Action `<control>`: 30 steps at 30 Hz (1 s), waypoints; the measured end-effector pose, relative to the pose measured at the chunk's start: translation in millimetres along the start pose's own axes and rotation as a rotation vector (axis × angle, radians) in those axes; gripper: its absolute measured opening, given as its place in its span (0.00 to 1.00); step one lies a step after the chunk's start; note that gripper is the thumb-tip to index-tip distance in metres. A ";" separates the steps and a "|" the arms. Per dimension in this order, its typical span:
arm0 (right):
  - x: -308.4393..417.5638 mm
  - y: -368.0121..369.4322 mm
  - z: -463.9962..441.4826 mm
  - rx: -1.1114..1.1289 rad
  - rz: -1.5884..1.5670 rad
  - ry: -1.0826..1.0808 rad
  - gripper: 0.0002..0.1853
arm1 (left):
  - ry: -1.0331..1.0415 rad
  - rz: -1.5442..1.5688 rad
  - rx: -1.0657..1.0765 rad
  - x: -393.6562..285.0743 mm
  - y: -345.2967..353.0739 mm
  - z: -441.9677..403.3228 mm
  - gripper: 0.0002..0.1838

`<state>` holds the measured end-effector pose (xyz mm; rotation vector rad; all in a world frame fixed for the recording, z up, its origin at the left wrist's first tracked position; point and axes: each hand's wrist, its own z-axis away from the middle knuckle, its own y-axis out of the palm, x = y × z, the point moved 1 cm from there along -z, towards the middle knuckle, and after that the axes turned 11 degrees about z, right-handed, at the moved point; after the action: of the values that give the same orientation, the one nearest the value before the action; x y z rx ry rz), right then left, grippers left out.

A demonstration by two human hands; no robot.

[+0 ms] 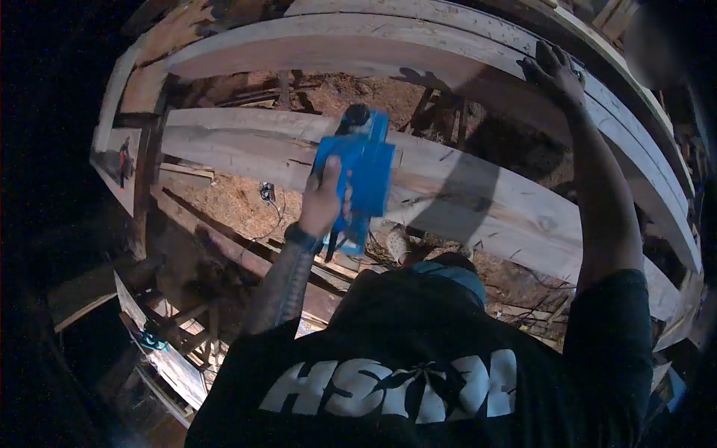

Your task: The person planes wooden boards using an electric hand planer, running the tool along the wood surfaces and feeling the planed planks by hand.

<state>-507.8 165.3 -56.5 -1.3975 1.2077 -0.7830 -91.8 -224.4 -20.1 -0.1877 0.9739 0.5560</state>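
My left hand (323,198) is wrapped round the handle of a blue electric planer (371,179). A black knob tops the planer, which is held in front of a long pale wooden beam (261,138); whether it touches the wood I cannot tell. Up at the right, my right hand (556,75) lies with its fingers apart on the top edge of a second, curved-looking beam (418,33). It holds nothing. The dark wristband (302,237) sits on my left wrist.
Wood shavings (239,205) cover the ground between the beams. A cable (280,216) runs among them near a small dark item. At the lower left, a turquoise tool (153,341) rests on a board (175,373). Upright timbers (146,172) stand at the left end.
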 end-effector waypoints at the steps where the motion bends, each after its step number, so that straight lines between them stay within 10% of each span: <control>1: 1.3 -2.8 0.6 0.004 0.011 0.007 0.48 | 0.004 -0.010 -0.001 0.7 4.6 -0.6 0.32; 30: 2.5 -2.0 1.6 0.001 -0.018 0.003 0.50 | 0.022 -0.123 0.114 38.6 6.9 53.3 0.28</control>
<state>-505.2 163.2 -55.3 -1.4088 1.1981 -0.7981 -39.6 -183.7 -21.4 -0.1514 1.0054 0.3855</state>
